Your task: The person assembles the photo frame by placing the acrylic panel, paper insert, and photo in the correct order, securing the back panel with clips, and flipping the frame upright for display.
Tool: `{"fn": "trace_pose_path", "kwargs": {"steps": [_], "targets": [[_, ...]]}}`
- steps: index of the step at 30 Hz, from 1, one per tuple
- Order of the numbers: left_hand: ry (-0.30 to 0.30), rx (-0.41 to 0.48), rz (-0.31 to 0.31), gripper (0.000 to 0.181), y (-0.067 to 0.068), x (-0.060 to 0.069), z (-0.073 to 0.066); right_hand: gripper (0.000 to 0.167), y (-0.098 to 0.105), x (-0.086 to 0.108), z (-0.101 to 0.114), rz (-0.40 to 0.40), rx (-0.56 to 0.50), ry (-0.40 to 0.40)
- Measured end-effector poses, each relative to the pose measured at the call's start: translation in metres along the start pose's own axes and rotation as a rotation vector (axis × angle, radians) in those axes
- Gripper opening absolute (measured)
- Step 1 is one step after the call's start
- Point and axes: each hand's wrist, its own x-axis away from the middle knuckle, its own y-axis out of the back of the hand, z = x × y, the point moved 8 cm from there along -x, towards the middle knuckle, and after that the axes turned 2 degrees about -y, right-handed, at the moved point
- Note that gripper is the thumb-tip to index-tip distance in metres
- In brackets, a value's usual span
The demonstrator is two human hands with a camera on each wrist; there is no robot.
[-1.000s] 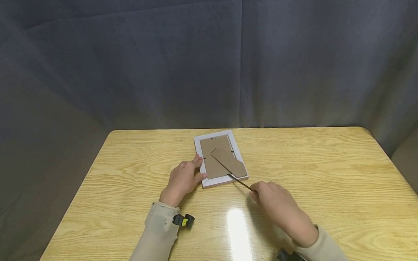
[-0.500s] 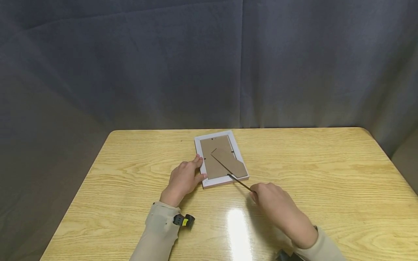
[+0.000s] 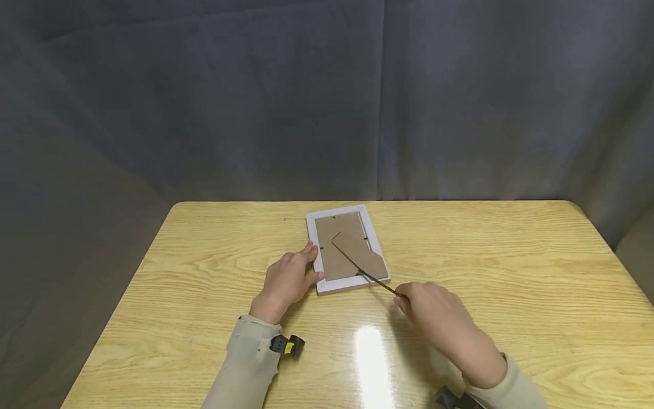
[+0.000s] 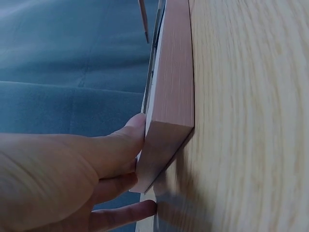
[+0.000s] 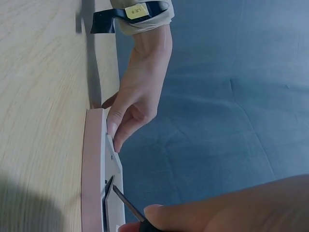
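Note:
A picture frame with a white back rim lies face down on the table, its brown backing board and angled easel leg facing up. My left hand holds the frame's near left corner, thumb on the rim and fingers along the left side. My right hand grips a screwdriver, its handle mostly hidden in the fingers. Its thin dark shaft points at a small black metal tab on the near edge. In the left wrist view the screwdriver's tip looks slightly apart from the frame.
The wood-grain table stretches out on both sides of the frame. A dark grey curtain hangs behind its far edge. Each wrist carries a small black camera mount.
My right hand has shifted slightly right, and the screwdriver's tip has come up a little from the near tab. The left hand keeps its hold on the frame.

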Motion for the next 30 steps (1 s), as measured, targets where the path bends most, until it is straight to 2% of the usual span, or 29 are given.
{"fn": "trace_pose_path", "kwargs": {"steps": [11,20,30], "targets": [[0.003,0.005,-0.004,0.063,0.0,0.002,0.003,0.039,-0.004,0.0,0.003,-0.014,0.032,-0.006],[0.0,0.009,-0.004,0.062,0.0,0.002,0.002,0.032,-0.008,0.002,0.004,-0.048,0.061,-0.003],[-0.023,-0.007,-0.006,0.063,0.0,-0.001,0.0,0.03,-0.011,0.0,0.003,-0.042,0.037,-0.024]]}}
